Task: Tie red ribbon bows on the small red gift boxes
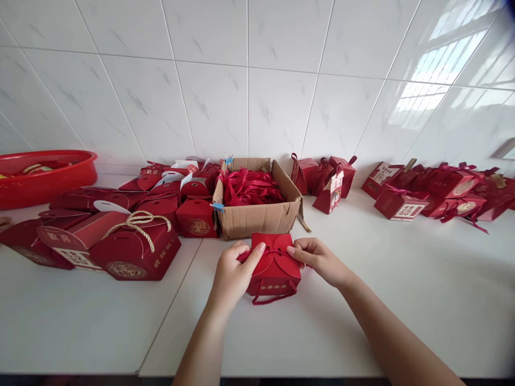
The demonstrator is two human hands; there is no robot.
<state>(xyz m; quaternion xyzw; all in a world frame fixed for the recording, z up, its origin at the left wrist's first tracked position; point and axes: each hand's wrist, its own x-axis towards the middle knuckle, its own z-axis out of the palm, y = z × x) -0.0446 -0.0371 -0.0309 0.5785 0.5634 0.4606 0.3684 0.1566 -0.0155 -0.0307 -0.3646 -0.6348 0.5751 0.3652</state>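
While the red box (273, 276) sits on the worktop (100, 332) just in front of the carton (259, 221), both grips are closed: the left hand (233, 269) has thumb and curled fingers on one side of the ribbon (277, 251) across the box's top, and the right hand (319, 261) pinches the other side. Loose ribbons (249, 187) fill the carton, with blue clips (218, 207) on its left edge. More boxes (137, 252) lie left of the carton, a basin (82, 174) beyond them; ribboned boxes (453, 181) stand to its right
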